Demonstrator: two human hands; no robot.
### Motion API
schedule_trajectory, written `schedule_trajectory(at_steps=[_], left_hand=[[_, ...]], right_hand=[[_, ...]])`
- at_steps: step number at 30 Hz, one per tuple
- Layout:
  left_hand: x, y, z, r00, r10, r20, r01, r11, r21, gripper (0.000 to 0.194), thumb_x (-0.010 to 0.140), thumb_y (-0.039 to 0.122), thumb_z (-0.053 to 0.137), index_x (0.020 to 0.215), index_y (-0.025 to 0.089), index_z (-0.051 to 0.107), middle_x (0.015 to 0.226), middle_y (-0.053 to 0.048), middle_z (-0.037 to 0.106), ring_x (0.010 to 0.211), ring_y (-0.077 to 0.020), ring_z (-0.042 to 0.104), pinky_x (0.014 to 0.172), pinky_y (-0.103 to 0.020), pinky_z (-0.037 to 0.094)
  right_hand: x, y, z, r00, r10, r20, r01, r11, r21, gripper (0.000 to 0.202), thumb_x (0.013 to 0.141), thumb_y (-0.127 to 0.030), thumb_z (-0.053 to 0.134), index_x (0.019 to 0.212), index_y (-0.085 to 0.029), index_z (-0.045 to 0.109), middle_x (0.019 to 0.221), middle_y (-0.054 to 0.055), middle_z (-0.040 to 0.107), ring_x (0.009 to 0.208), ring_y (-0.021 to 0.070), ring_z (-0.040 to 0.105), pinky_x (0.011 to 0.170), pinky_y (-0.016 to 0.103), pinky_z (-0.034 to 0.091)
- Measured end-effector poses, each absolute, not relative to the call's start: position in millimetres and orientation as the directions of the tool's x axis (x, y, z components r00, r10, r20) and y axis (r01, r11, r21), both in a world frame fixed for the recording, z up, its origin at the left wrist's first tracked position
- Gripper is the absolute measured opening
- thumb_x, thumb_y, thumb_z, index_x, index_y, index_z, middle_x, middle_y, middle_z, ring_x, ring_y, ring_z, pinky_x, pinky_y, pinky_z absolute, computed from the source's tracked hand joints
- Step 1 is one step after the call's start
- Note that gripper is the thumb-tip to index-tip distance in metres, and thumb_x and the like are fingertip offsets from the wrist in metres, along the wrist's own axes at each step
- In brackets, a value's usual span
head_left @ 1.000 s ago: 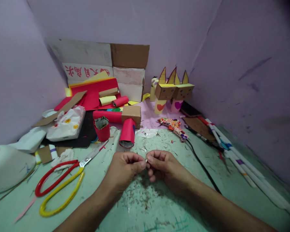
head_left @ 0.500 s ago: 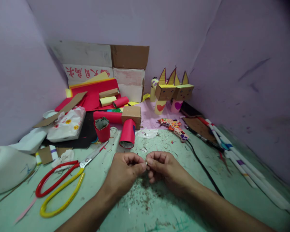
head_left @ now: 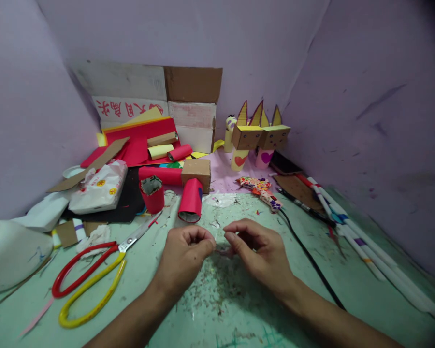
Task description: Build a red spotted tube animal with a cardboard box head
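Observation:
My left hand (head_left: 190, 251) is closed in a pinch; a tiny pale sliver shows at its fingertips, too small to name. Just across from it, my right hand (head_left: 259, 246) has thumb and forefinger apart with nothing visible between them. Both hover over the green tabletop. Beyond them lies a red paper-covered tube (head_left: 191, 198) against a small cardboard box (head_left: 196, 174). A shorter red tube (head_left: 152, 195) stands upright to the left. Scissors (head_left: 125, 253) with red and yellow handles rest left of my left hand.
A glue gun (head_left: 263, 191) with a black cord lies at the right. Two box-headed paper figures (head_left: 247, 140) stand behind it. White paper rods (head_left: 362, 246) lie along the right wall. A white bottle (head_left: 14, 256) and a wrapped packet (head_left: 97, 188) are at the left.
My right hand has drawn away to the right from my left, its fingers parting. My left hand keeps its pinch and has shifted slightly left.

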State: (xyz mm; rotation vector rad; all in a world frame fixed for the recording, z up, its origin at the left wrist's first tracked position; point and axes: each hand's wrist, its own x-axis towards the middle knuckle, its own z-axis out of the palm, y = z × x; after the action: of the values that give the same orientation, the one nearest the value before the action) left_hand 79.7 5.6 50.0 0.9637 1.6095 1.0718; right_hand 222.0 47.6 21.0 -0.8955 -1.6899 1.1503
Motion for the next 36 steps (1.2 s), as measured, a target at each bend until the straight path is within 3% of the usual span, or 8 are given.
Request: schedule_trajectory(at_steps=[2, 5, 11, 20, 28, 36], left_hand=[[80.0, 5.4, 51.7, -0.253, 0.933, -0.254, 0.132, 0.293, 0.947, 0.014, 0.056, 0.028, 0.056, 0.054, 0.014, 0.057, 0.043, 0.006, 0.041, 0.044, -0.0063, 0.031, 0.043, -0.021, 0.025], [82.0, 4.0, 53.9, -0.255, 0.939, -0.230, 0.183, 0.280, 0.942, 0.015, 0.054, 0.027, 0.053, 0.053, 0.013, 0.058, 0.047, 0.003, 0.046, 0.048, -0.0078, 0.037, 0.045, -0.021, 0.028], [84.4, 3.0, 53.3, -0.234, 0.950, -0.207, 0.266, 0.267, 0.926, 0.017, 0.056, 0.029, 0.050, 0.052, 0.014, 0.056, 0.047, 0.003, 0.046, 0.048, -0.0088, 0.038, 0.046, -0.021, 0.029], [85.0, 4.7, 57.1, -0.233, 0.940, -0.248, 0.243, 0.303, 0.921, 0.016, 0.052, 0.029, 0.049, 0.051, 0.014, 0.056, 0.046, 0.003, 0.044, 0.047, -0.0083, 0.036, 0.045, -0.021, 0.028], [82.2, 6.3, 54.9, -0.236, 0.947, -0.217, 0.258, 0.276, 0.926, 0.013, 0.052, 0.027, 0.049, 0.050, 0.015, 0.055, 0.046, 0.003, 0.046, 0.048, -0.0087, 0.038, 0.045, -0.021, 0.030], [83.5, 4.9, 53.0, -0.192, 0.965, -0.180, 0.349, 0.238, 0.906, 0.012, 0.053, 0.023, 0.046, 0.050, 0.015, 0.054, 0.046, 0.003, 0.045, 0.046, -0.0079, 0.038, 0.044, -0.021, 0.029]], right_hand=[[224.6, 46.4, 19.8, -0.387, 0.786, 0.482, 0.143, 0.568, -0.811, 0.009, 0.078, -0.014, 0.057, 0.081, -0.015, 0.066, 0.071, 0.005, 0.065, 0.057, 0.0126, 0.061, 0.051, 0.024, 0.048], [225.7, 45.4, 17.1, -0.448, 0.678, 0.583, 0.149, 0.699, -0.699, 0.016, 0.077, -0.008, 0.055, 0.085, -0.013, 0.067, 0.071, 0.007, 0.067, 0.060, 0.0139, 0.062, 0.054, 0.025, 0.050], [224.9, 43.8, 16.6, -0.520, 0.633, 0.574, 0.126, 0.721, -0.681, 0.020, 0.076, -0.006, 0.053, 0.087, -0.012, 0.068, 0.071, 0.008, 0.068, 0.061, 0.0152, 0.063, 0.056, 0.026, 0.051], [227.1, 47.6, 20.0, -0.552, 0.629, 0.547, 0.141, 0.718, -0.682, 0.015, 0.077, -0.009, 0.053, 0.081, -0.012, 0.068, 0.069, 0.007, 0.068, 0.059, 0.0141, 0.062, 0.055, 0.025, 0.050], [227.3, 49.0, 18.1, -0.533, 0.553, 0.641, 0.135, 0.803, -0.581, 0.013, 0.075, -0.008, 0.055, 0.081, -0.010, 0.066, 0.068, 0.008, 0.068, 0.058, 0.0142, 0.062, 0.053, 0.024, 0.050], [229.5, 49.8, 19.9, -0.604, 0.505, 0.617, 0.165, 0.836, -0.523, 0.015, 0.074, -0.009, 0.052, 0.081, -0.011, 0.065, 0.068, 0.008, 0.067, 0.058, 0.0141, 0.061, 0.051, 0.024, 0.048]])
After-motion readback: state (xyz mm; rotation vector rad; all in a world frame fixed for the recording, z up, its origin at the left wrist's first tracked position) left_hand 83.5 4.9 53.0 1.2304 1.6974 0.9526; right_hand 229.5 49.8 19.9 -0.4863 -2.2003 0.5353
